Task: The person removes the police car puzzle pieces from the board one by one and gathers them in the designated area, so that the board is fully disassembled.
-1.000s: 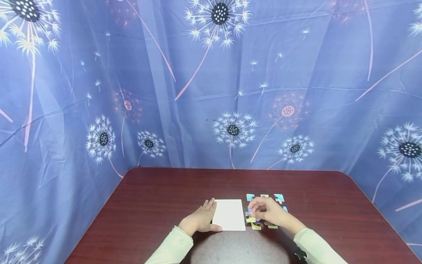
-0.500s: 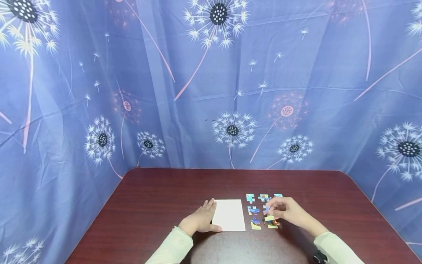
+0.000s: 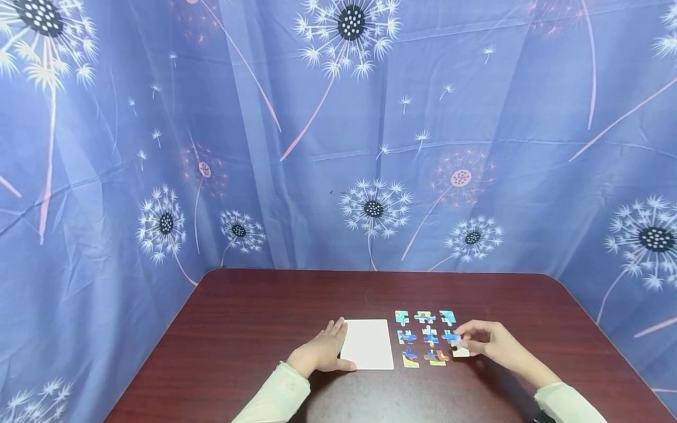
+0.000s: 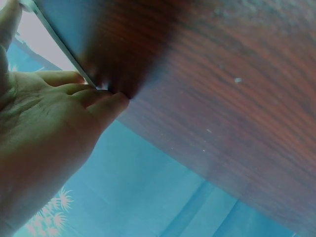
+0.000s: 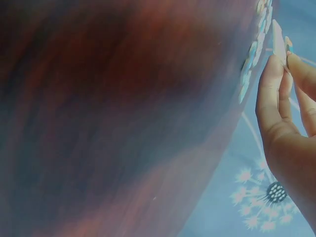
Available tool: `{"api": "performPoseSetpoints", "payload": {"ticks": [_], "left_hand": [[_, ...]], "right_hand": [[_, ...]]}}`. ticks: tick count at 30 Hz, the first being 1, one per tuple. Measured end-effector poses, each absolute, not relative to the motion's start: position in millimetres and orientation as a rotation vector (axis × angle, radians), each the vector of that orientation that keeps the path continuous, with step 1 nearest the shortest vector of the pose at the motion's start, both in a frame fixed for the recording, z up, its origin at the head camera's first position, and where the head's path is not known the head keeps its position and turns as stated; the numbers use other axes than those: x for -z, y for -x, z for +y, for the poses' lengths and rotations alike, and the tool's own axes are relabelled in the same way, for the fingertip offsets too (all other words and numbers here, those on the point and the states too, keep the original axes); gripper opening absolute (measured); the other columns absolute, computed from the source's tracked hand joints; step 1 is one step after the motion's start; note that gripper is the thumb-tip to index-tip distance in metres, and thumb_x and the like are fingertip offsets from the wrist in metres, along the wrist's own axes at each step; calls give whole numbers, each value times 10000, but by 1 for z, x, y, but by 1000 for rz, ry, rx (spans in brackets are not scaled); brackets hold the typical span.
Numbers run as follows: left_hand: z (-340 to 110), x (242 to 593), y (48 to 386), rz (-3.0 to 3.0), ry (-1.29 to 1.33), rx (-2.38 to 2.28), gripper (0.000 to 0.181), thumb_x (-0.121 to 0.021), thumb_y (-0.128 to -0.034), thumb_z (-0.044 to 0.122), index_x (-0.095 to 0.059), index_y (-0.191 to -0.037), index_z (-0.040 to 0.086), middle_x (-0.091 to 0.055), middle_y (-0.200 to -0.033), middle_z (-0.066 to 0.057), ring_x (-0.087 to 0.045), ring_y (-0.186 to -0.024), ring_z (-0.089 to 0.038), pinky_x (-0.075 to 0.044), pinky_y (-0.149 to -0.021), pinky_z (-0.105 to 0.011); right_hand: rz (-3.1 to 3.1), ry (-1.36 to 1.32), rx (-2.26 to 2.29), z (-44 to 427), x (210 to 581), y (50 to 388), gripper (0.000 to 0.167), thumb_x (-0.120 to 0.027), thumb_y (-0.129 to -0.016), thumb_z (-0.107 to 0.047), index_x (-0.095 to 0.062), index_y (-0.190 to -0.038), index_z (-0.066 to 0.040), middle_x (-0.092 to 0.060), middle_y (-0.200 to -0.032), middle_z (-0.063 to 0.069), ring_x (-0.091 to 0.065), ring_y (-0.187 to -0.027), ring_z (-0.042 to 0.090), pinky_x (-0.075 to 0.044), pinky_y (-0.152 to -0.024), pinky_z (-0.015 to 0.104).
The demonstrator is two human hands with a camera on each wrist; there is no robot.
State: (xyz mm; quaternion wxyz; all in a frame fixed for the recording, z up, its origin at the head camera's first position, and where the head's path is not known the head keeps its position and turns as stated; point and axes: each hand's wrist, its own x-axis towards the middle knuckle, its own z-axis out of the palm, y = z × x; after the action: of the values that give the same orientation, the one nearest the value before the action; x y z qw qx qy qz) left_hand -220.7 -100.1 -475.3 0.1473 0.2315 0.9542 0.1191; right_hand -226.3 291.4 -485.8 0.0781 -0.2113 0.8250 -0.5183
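In the head view my left hand (image 3: 321, 351) rests against the left side of a square white board (image 3: 368, 345), its fingers straight and its thumb at the near left corner. The left wrist view shows the fingers touching the edge of the board (image 4: 59, 42). My right hand (image 3: 497, 345) pinches a jigsaw puzzle piece (image 3: 461, 352) between thumb and fingers, at the right end of the nearest row. In the right wrist view the piece (image 5: 279, 43) stands tilted in the fingertips. Several colourful puzzle pieces (image 3: 430, 336) lie in spaced rows right of the board.
The brown wooden table (image 3: 264, 305) has rounded far corners. Blue curtains (image 3: 296, 194) with a dandelion print hang behind it and at both sides.
My right hand has moved to the right across the puzzle pieces with one piece held, uncovering the pieces left of it. The left hand and the board have stayed in place.
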Motion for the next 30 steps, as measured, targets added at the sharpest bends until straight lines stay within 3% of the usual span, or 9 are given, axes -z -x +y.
{"api": "performPoseSetpoints", "payload": {"ticks": [13,22,30], "left_hand": [[-100,475,221,2749,-671,-345,913,-687,-852,458,-274,-1469,-73,-208,-1558,-221,-237,-1416,-392,-269,-1134,-475],[-99,475,221,2747,-677,-338,921,-681,-851,468,-270,-1467,-81,-202,-1556,-235,-231,-1416,-401,-270,-1131,-482],[-98,476,222,2743,-660,-336,927,-683,-846,473,-267,-1473,-70,-196,-1561,-223,-225,-1421,-392,-268,-1133,-478]], "right_hand": [[2391,603,1512,294,492,226,265,-641,-908,-66,-617,-1093,122,-586,-857,86,-617,-701,117,-577,-620,361],[2557,593,1421,288,496,225,174,-695,-849,-30,-652,-983,72,-591,-779,51,-537,-585,56,-497,-478,270],[2584,538,1384,286,494,224,172,-720,-827,-43,-653,-952,54,-606,-795,94,-556,-605,70,-513,-503,269]]}}
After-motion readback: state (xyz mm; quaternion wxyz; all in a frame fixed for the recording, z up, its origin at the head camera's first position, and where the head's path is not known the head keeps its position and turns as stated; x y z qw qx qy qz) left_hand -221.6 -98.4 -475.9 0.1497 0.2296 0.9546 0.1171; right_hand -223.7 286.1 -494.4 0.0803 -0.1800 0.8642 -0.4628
